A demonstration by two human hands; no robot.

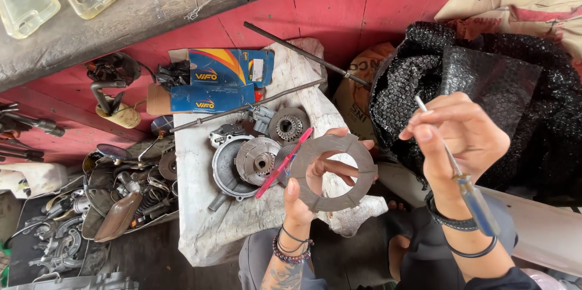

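Left hand (303, 196) grips a flat grey friction ring (333, 171), fingers clenched on its lower-left edge, thumb on the face and other fingers showing through the centre hole; ring is held up over the white cloth (206, 229). Right hand (464, 138) fingers pinched around a blue-handled screwdriver (461, 178), shaft pointing up-left, handle down past the wrist, apart from the ring. On the cloth just left of the ring: red stick (280, 165), round metal clutch parts (257, 158), a gear (290, 126). Blue cardboard box (212, 87) behind. Black bubble wrap (485, 65) at right.
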